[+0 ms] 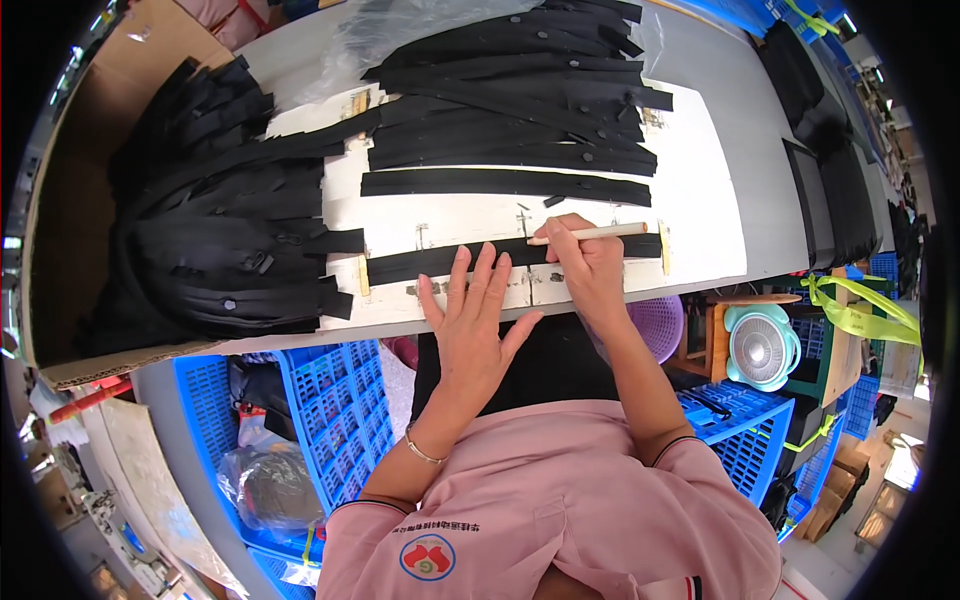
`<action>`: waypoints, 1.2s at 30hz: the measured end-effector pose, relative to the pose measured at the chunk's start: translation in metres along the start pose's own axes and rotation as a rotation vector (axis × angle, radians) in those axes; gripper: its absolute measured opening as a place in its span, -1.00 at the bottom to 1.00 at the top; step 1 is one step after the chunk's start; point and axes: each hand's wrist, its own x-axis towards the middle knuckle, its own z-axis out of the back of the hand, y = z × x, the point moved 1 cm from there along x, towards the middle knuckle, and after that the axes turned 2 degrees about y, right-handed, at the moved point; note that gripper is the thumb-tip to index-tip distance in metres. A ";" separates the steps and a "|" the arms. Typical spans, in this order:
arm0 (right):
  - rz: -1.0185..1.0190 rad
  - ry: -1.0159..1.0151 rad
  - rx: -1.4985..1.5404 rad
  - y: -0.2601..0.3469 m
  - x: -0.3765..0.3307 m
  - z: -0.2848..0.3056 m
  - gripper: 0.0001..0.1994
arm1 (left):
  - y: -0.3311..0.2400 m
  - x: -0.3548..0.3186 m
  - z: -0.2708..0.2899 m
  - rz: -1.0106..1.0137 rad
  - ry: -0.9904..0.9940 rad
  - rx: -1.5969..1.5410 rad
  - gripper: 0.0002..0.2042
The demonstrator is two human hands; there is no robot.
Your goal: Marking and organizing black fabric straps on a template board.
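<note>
A black fabric strip [400, 266] lies lengthwise along the near side of a white marked board [705, 210]. Fingertips of my left hand [471, 305] rest flat on this strip, spread apart and holding nothing. My right hand [590, 265] is closed around a white pencil [612, 231], its tip down at the strip near the board's middle mark. Just beyond lies another single black strip [505, 185], with a small dark scrap [554, 201] beside it. Farther back, many overlapping black strips [510, 120] are piled on the board.
To the left, a cardboard box [75, 165] on its side holds a heap of black strips [215, 235]. Clear plastic film [385, 40] lies at the back. Below the table edge stand blue crates [335, 410], a small teal fan [762, 346] and a purple basket [658, 328].
</note>
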 end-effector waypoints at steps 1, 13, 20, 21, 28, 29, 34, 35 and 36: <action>0.015 0.043 0.028 -0.005 -0.001 0.002 -0.73 | 0.000 0.000 0.000 -0.003 0.003 -0.001 -0.32; 0.146 0.136 -0.092 -0.012 -0.001 0.004 -0.74 | -0.003 0.002 -0.002 -0.024 -0.019 0.040 -0.34; 0.095 0.071 0.220 -0.001 -0.015 0.044 -0.75 | -0.001 0.001 -0.002 -0.020 -0.004 0.068 -0.33; 0.072 -0.070 0.235 0.002 -0.015 0.056 -0.74 | -0.001 0.001 -0.002 -0.017 -0.008 0.062 -0.33; 0.003 -0.201 0.171 -0.032 -0.004 0.096 -0.70 | -0.008 0.005 -0.002 0.002 0.010 0.043 -0.35; 0.001 -0.205 0.174 -0.033 -0.004 0.096 -0.70 | -0.011 0.007 -0.003 0.010 -0.026 0.018 -0.39; 0.015 -0.192 0.135 -0.033 -0.002 0.094 -0.69 | -0.046 0.041 -0.022 -0.128 -0.075 -0.154 -0.54; 0.016 -0.193 0.137 -0.033 -0.001 0.093 -0.69 | -0.054 0.050 -0.031 -0.153 -0.073 -0.191 -0.61; -0.010 -0.192 0.141 -0.033 -0.001 0.093 -0.71 | -0.060 0.059 -0.038 -0.179 -0.071 -0.229 -0.68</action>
